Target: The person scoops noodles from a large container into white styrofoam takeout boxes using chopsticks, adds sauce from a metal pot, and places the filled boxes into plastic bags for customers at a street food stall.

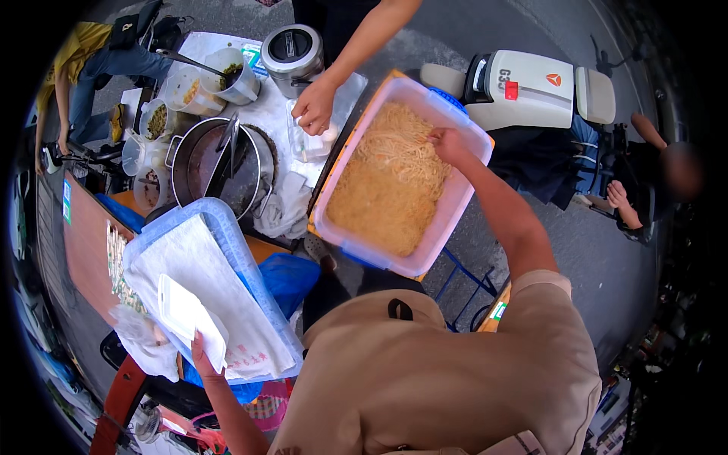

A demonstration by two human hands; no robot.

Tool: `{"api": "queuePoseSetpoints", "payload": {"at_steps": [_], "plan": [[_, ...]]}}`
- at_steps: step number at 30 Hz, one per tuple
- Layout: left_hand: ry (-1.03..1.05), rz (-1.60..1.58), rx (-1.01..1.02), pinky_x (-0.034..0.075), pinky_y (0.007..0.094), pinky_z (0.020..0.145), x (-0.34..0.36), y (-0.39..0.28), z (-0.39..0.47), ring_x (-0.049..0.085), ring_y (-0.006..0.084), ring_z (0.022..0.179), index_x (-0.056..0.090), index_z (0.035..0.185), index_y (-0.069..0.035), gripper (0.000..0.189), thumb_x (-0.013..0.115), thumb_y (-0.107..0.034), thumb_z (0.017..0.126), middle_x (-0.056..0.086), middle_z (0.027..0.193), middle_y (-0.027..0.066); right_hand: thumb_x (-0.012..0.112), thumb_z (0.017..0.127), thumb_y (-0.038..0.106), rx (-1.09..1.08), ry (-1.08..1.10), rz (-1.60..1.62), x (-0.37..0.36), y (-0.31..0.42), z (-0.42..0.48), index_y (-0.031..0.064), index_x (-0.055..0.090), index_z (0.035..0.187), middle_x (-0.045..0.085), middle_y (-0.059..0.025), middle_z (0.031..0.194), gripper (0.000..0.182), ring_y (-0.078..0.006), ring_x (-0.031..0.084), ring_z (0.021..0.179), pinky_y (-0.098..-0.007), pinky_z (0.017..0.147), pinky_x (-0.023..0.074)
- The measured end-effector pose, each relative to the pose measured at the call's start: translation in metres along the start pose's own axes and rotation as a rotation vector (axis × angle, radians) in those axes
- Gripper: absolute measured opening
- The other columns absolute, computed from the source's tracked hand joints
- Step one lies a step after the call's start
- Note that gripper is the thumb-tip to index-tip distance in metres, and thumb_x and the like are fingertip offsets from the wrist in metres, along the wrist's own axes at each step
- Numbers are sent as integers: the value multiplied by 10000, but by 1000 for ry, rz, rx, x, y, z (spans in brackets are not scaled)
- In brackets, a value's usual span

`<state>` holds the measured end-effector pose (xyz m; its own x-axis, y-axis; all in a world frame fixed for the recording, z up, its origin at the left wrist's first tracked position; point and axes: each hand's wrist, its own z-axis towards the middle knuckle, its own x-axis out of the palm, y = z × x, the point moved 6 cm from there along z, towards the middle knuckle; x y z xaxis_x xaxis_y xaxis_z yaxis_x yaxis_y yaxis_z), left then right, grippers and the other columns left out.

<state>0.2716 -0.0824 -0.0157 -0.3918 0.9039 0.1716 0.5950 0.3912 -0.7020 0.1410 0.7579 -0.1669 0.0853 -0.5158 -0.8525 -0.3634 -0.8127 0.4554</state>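
My left hand point(206, 359) grips a white foam takeaway box point(185, 310) by its near edge, its lid folded open. The box is over a white cloth point(227, 318) spread across a blue-rimmed plastic container point(224, 213). My right hand point(449, 145) reaches over the right side of a translucent plastic tub point(398, 263), with its fingers at the noodles. Long, loose noodles point(392, 136) fill the tub's far half, and finer yellowish strands point(381, 205) its near half. The curled fingertips do not show whether any noodles are pinched.
A co-worker's hand point(315, 108) hovers over a clear plastic container point(310, 142). Beside it are a steel pot point(182, 170), an insulated canister point(293, 57) and several plastic jugs point(196, 94) of toppings. Wrapped chopsticks point(116, 256) lie left. A parked scooter point(529, 91) stands beyond the tub.
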Motion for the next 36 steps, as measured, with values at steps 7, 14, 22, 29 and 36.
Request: {"api": "queuePoseSetpoints", "payload": {"at_steps": [7, 14, 22, 29, 36], "plan": [[-28, 33, 28, 551, 447, 985, 19, -9, -17, 650, 296, 1156, 526, 1425, -4, 529, 659, -262, 984, 622, 1341, 141, 654, 978, 152, 668, -215, 901, 61, -107, -11, 5, 682, 1061, 720, -117, 999, 171, -231, 704, 901, -353, 778, 582], [42, 173, 31, 584, 434, 925, 102, -34, -30, 690, 296, 1082, 502, 1415, 32, 555, 684, -224, 957, 649, 1285, 172, 591, 1002, 69, 772, -3, 1609, 137, -100, -17, 15, 643, 1057, 680, -117, 999, 94, -241, 687, 919, -353, 825, 631], [289, 476, 11, 532, 334, 950, 296, -4, 15, 671, 207, 1083, 564, 1355, 52, 512, 687, -268, 974, 680, 1217, 135, 595, 1007, 66, 794, -2, 1860, 128, -71, -39, -18, 638, 1090, 666, -123, 1037, 126, -263, 677, 977, -415, 933, 618], [635, 773, 231, 495, 305, 946, 459, 87, 92, 626, 145, 1075, 589, 1347, 21, 482, 553, -371, 1070, 690, 1191, 81, 646, 988, 81, 670, -102, 1890, 30, -56, -69, -11, 639, 1094, 669, -119, 1050, 141, -242, 680, 1001, -396, 929, 618], [704, 624, 271, 456, 346, 1046, 541, 182, 137, 594, 225, 1214, 464, 1463, 23, 688, 449, -540, 1066, 631, 1333, 156, 678, 993, 137, 314, -133, 1448, -102, 44, -96, -4, 638, 1064, 692, -134, 1050, 163, -243, 699, 969, -341, 877, 622]]}}
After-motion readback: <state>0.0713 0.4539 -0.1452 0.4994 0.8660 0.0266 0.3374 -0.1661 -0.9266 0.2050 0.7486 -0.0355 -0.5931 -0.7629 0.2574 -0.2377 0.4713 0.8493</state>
